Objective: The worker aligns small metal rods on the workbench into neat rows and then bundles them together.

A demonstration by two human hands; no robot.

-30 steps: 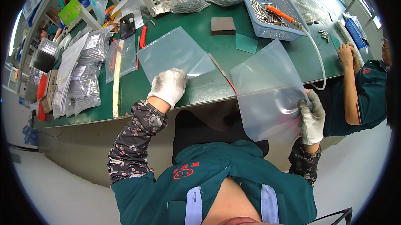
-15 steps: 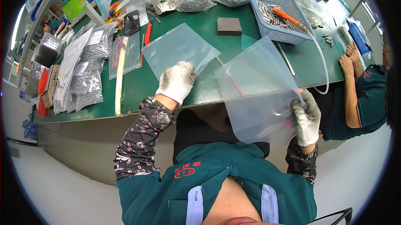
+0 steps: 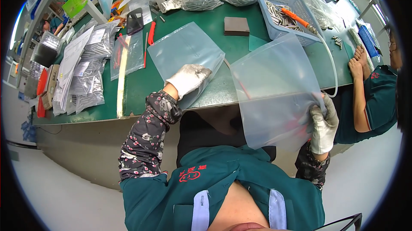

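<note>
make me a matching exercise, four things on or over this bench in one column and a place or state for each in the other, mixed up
1. left plastic sheet
2. right plastic sheet
3. tool on a hose
4. small block

A. held by the right hand
B. brown, left of the basket
C. under the left hand
D. orange, lying across the basket

Pairs: 1-C, 2-A, 3-D, 4-B

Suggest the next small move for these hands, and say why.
Perhaps the right hand should ease its clear plastic sheet farther over the green table: held by its right edge, its lower part extends past the table's front edge, while the left hand is on a second sheet.
</note>
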